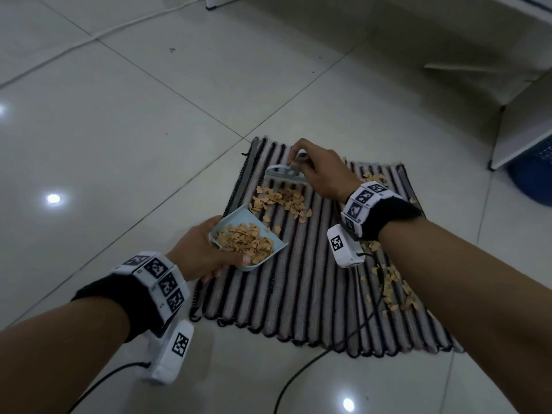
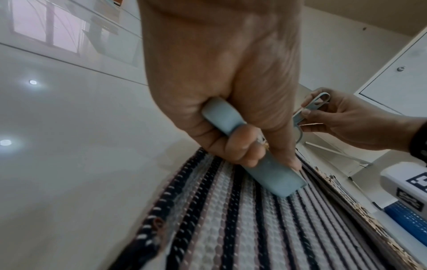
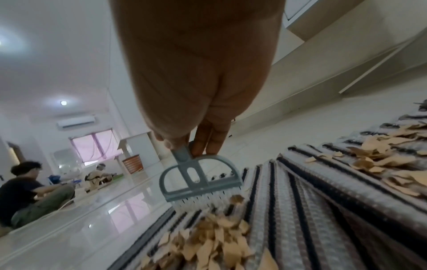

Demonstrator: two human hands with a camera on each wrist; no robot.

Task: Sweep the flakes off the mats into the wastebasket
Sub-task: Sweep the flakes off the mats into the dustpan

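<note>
The tiled floor (image 1: 125, 124) carries everything, and the striped mat (image 1: 301, 294) lying on it is my landmark. Beyond the mat's far right corner, a blue basket (image 1: 531, 180) sits partly under a white cabinet (image 1: 525, 127); I cannot tell whether this is the wastebasket. A black cable (image 1: 301, 372) trails off the mat's near edge across the tiles.

At the mat's left edge my left hand (image 1: 203, 252) curls its fingers round the handle of the pale blue dustpan (image 1: 239, 222), thumb on top; the pan rests on the mat with its open mouth facing the mat's middle, and a heap of tan flakes (image 1: 245, 242) already lies inside it.

Over the mat's far half my right hand (image 1: 322, 171) pinches the handle of the small grey-blue brush (image 1: 283, 173), fingertips closed on it. The bristles touch the mat just behind a loose pile of flakes that sits between the brush and the dustpan's mouth.

More flakes are scattered along the mat's right edge, well apart from the dustpan, and a few lie at its far right corner.
</note>
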